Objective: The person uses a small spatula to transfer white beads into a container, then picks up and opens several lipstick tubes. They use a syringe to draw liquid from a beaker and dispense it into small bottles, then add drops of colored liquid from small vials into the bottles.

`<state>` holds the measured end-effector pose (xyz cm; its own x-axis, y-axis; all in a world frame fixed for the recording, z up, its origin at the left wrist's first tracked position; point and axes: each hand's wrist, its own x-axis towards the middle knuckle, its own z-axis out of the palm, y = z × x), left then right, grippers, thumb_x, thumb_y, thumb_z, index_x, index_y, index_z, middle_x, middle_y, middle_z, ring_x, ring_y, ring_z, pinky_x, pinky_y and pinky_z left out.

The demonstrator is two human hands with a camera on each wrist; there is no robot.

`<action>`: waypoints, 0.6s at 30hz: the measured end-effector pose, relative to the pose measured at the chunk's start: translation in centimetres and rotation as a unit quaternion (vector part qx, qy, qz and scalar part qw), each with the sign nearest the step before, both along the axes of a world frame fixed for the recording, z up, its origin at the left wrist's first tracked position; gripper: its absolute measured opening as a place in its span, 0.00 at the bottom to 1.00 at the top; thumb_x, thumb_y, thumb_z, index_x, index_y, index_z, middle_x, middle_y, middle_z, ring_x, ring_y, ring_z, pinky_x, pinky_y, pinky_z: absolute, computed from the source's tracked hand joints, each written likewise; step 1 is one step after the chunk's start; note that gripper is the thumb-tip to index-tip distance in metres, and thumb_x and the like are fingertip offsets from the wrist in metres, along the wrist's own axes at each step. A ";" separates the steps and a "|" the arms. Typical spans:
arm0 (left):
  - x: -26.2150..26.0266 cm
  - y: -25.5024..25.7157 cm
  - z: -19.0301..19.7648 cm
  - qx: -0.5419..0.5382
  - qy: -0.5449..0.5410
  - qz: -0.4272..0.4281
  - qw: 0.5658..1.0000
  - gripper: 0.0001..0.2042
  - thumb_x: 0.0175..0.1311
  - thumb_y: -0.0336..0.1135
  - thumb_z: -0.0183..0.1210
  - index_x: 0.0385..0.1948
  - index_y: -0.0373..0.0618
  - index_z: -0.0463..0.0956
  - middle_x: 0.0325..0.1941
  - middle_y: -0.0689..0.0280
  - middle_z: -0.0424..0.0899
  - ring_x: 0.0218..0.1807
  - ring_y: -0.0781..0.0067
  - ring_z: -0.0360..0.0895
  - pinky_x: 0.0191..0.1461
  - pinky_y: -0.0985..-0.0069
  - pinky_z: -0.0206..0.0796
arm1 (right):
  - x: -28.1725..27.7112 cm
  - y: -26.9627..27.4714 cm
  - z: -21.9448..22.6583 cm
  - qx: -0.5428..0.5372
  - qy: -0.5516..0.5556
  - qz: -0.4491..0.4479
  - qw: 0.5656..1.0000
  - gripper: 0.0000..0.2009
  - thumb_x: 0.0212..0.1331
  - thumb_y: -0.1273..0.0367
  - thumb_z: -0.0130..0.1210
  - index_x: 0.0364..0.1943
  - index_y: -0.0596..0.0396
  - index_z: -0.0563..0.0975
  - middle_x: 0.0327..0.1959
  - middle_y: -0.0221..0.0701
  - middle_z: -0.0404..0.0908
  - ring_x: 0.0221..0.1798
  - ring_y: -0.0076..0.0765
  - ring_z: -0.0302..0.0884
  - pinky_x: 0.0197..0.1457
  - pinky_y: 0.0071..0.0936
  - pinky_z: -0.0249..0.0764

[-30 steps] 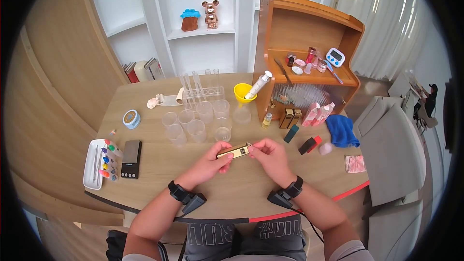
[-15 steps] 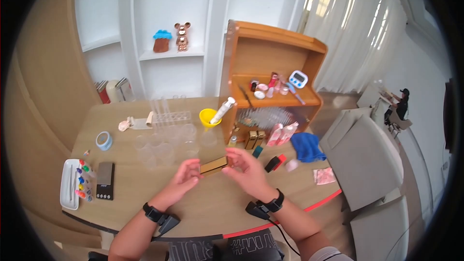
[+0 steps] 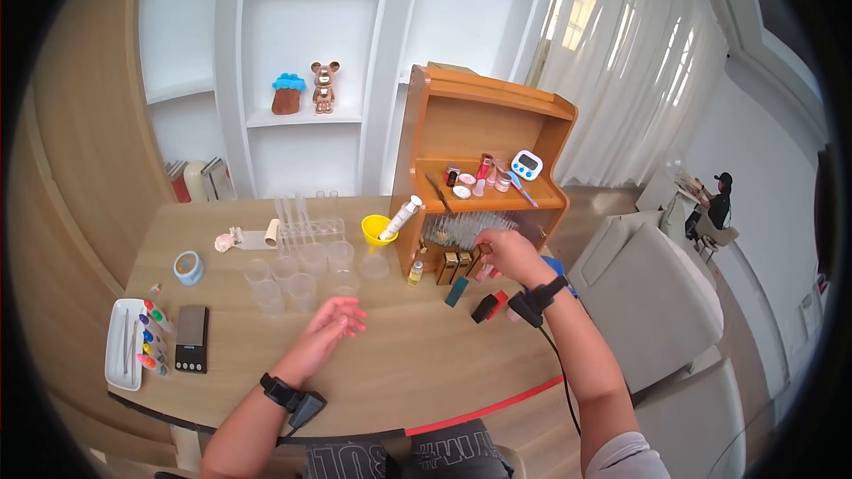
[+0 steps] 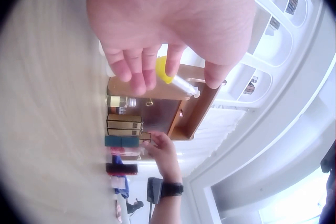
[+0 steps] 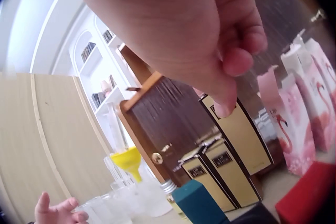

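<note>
In the right wrist view my right hand [image 5: 178, 29] pinches the top of a gold box [image 5: 244, 137] with dark edges. It stands upright beside two matching gold boxes [image 5: 227, 166], in front of the wooden cabinet's ribbed glass door [image 5: 173, 119]. In the head view the right hand [image 3: 513, 259] is stretched out to the cabinet's foot and partly covers the held box. My left hand [image 3: 327, 330] hovers over the middle of the table, fingers loosely extended and holding nothing. A dark teal box [image 3: 456, 291] lies just in front of the gold boxes.
Clear cups [image 3: 286, 271] and a test-tube rack [image 3: 311, 229] stand left of a yellow funnel [image 3: 376, 229]. Pink flamingo boxes [image 5: 286, 121] are right of the held box. A small yellow bottle [image 3: 415, 273], a red-and-black box [image 3: 488, 306] and a black scale [image 3: 192, 337] are also on the table.
The gold box was between both hands at the table's middle. The left hand has let go, and the right hand has carried the box forward and right to the cabinet. The head view has shifted.
</note>
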<state>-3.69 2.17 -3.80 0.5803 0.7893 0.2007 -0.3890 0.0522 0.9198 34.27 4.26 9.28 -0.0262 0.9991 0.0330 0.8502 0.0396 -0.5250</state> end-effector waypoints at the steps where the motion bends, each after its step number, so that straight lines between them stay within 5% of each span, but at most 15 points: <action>1: 0.0 0.0 0.0 -0.001 0.000 0.000 1.000 0.18 0.78 0.39 0.49 0.64 0.44 0.64 0.56 0.62 0.79 0.55 0.70 0.76 0.60 0.72 0.65 | 0.5 0.8 -1.0 0.010 -0.020 0.018 1.000 0.15 0.51 0.77 0.62 0.46 0.54 0.81 0.38 0.40 0.85 0.41 0.47 0.85 0.44 0.41 0.79; 9: -0.1 -0.3 -0.1 -0.010 0.009 -0.003 1.000 0.16 0.78 0.37 0.49 0.62 0.43 0.67 0.53 0.62 0.80 0.53 0.70 0.77 0.59 0.72 0.66 | 3.7 2.0 -3.0 0.143 -0.117 0.054 0.981 0.17 0.50 0.80 0.61 0.46 0.56 0.82 0.41 0.43 0.86 0.44 0.50 0.85 0.46 0.40 0.79; 10: -0.1 -0.2 0.1 -0.008 0.014 -0.006 1.000 0.15 0.78 0.37 0.49 0.61 0.44 0.68 0.53 0.62 0.80 0.54 0.71 0.76 0.59 0.72 0.66 | 2.7 1.1 -1.5 0.096 -0.109 0.023 0.989 0.15 0.50 0.79 0.59 0.45 0.56 0.83 0.41 0.43 0.86 0.48 0.53 0.83 0.53 0.43 0.76; 13: -0.1 -0.1 0.0 -0.006 0.016 -0.015 1.000 0.15 0.78 0.37 0.50 0.60 0.43 0.69 0.52 0.63 0.80 0.53 0.71 0.76 0.59 0.73 0.66 | 3.1 1.3 -2.4 0.096 -0.184 0.035 0.978 0.14 0.52 0.79 0.57 0.44 0.57 0.83 0.39 0.43 0.86 0.47 0.52 0.84 0.51 0.42 0.77; 18: -0.2 -0.1 0.0 -0.009 0.015 -0.020 1.000 0.15 0.78 0.36 0.50 0.60 0.43 0.69 0.52 0.62 0.81 0.52 0.72 0.76 0.58 0.73 0.66 | 3.1 1.4 -2.5 0.059 -0.126 0.046 0.989 0.11 0.54 0.76 0.58 0.42 0.57 0.83 0.37 0.43 0.85 0.45 0.52 0.83 0.48 0.43 0.78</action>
<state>-3.89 2.03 -3.85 0.6171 0.7684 0.1695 -0.3592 0.0834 0.9295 37.38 5.66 6.76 -0.1396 0.9817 0.1297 0.9431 0.1717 -0.2849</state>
